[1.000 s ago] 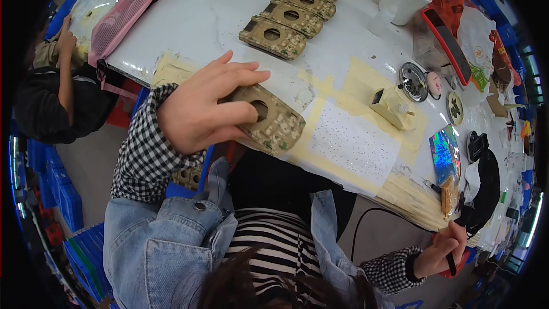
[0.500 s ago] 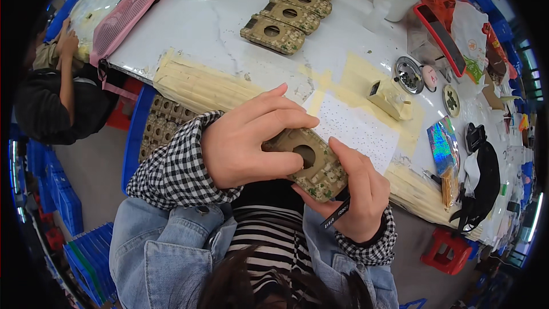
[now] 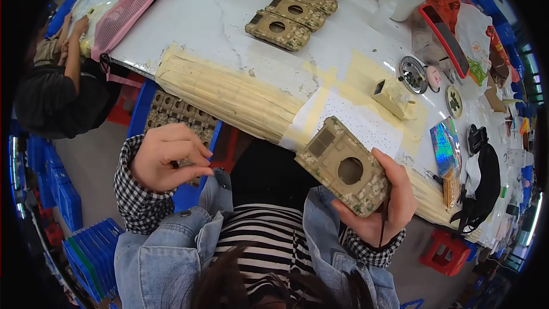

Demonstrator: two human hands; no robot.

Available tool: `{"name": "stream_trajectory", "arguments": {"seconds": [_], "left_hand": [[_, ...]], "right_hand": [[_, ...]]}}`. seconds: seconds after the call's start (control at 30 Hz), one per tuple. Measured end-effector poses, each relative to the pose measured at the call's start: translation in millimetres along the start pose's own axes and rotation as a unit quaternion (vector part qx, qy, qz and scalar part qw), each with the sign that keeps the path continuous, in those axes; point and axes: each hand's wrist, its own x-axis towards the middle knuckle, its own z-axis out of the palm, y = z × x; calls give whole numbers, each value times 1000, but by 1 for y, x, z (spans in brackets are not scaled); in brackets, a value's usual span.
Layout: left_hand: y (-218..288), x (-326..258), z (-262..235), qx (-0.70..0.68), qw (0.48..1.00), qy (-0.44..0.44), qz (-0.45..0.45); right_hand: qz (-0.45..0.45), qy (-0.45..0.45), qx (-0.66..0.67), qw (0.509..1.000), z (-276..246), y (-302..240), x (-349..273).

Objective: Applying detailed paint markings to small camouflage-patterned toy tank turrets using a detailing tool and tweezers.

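The right hand (image 3: pixel 396 206) grips the near right end of the spotty tank body (image 3: pixel 328 161); the rest sticks out far and left. The left hand (image 3: pixel 163 159) curls, apart; I cannot tell if it pinches anything.

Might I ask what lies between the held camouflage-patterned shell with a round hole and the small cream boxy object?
In the head view, a white paper sheet with dark specks lies between the shell and the boxy object.
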Motion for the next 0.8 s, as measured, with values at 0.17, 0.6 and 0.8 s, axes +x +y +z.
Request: {"name": "stream_trajectory", "arguments": {"seconds": [0.17,0.6,0.8], "left_hand": [[2,67,86,-538,823,152,98],[22,126,119,-836,531,106,90],[18,134,115,-905,398,24,150]], "right_hand": [[-19,-50,90,995,10,-9,3],[-32,142,10,989,1,19,-16],[-124,282,122,943,-33,45,-9]]}}
